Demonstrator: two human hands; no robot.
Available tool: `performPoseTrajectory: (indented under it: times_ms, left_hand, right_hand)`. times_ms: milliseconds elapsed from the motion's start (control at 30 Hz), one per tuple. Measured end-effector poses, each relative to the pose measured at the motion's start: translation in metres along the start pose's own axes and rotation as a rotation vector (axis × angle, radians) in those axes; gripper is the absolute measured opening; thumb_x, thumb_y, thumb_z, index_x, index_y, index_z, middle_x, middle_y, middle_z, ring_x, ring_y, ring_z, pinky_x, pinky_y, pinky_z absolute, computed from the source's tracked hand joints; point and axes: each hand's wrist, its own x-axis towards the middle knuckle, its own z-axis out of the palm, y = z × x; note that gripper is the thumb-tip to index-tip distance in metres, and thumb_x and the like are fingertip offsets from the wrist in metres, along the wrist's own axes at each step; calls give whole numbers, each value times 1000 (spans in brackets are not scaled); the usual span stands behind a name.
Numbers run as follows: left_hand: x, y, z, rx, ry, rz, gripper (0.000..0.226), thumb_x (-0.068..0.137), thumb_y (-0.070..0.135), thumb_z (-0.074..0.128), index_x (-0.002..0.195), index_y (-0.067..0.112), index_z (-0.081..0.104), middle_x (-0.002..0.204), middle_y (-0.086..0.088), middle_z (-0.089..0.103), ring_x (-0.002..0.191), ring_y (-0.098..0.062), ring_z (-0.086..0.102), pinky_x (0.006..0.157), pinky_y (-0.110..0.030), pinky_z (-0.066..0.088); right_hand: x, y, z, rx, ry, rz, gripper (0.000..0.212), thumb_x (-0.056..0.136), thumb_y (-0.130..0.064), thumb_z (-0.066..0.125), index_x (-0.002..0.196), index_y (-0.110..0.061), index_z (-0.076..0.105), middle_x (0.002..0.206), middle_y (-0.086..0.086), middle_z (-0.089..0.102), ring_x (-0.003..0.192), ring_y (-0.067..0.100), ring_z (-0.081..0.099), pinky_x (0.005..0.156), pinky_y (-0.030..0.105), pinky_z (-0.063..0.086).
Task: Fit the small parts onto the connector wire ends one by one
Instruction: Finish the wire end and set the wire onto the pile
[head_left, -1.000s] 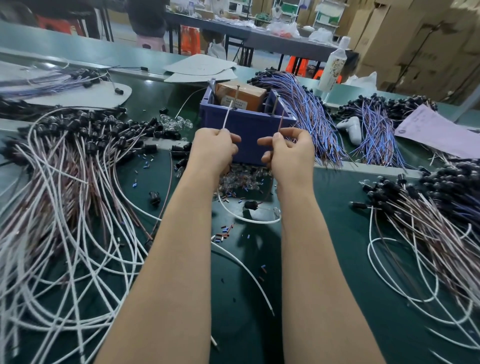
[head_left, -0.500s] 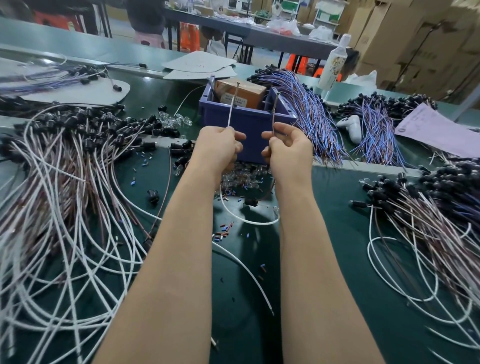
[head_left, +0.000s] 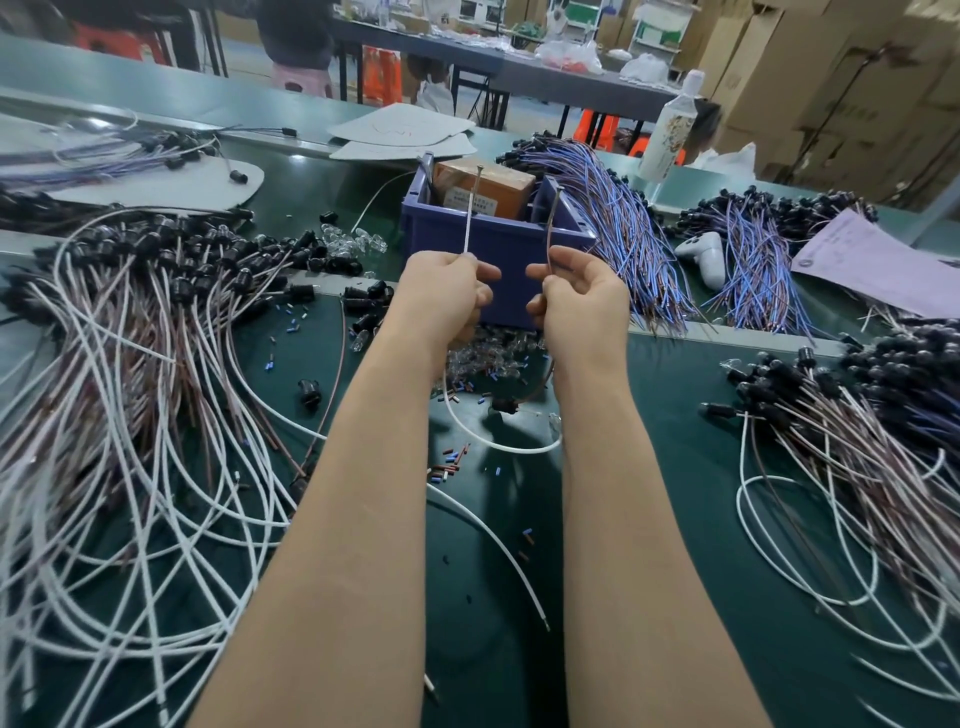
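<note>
Left edge of the tabletop (head_left: 675, 519): a large heap of white and brown leads (head_left: 130, 338) with black ends, which I judge to be stock awaiting work.

Centre: my left hand (head_left: 447, 296) pinches the white wire (head_left: 470, 218) between thumb and fingertips, its end standing upright. Behind both hands sits the blue bin (head_left: 509, 244). It holds a cardboard box (head_left: 488, 187) and, at its far left corner, a metal item I cannot identify.

My right hand (head_left: 582, 306) pinches the brown wire (head_left: 549, 228) in the same way, its end also up. Both wires run down to a black connector (head_left: 504, 405) lying between my forearms. I cannot tell whether either hand also holds a part.

Assessment: the two ends are presented for fitting, and none is fitted yet as far as I can see. The next move calls for taking one piece from the clear small parts (head_left: 488, 358) or the coloured sleeves (head_left: 447, 467) below the hands and threading it squarely onto one end.

Right edge: a second heap (head_left: 857, 415) of leads.
</note>
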Motion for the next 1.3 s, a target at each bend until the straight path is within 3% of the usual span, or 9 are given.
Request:
performPoseTrajectory:
  times_ms: [1133,1300]
  left_hand:
    - [2,-2,2,47,-38,-3,30,100,12,32,87,10,60,38,10,41,31,-5,25,35,-13,20]
    - [0,0,-3,144,20,-5,30,100,23,40,81,12,60,50,5,49,30,-4,31,35,-11,22]
  right_hand:
    - [-5,-4,-2,2,-6,15,29,92,5,42,113,-8,57,93,3,66,46,2,48,55,18,43]
    - [-7,-9,-6,-1,-16,12,21,92,-1,46,103,-12,59,82,-4,69,46,0,49,54,16,43]
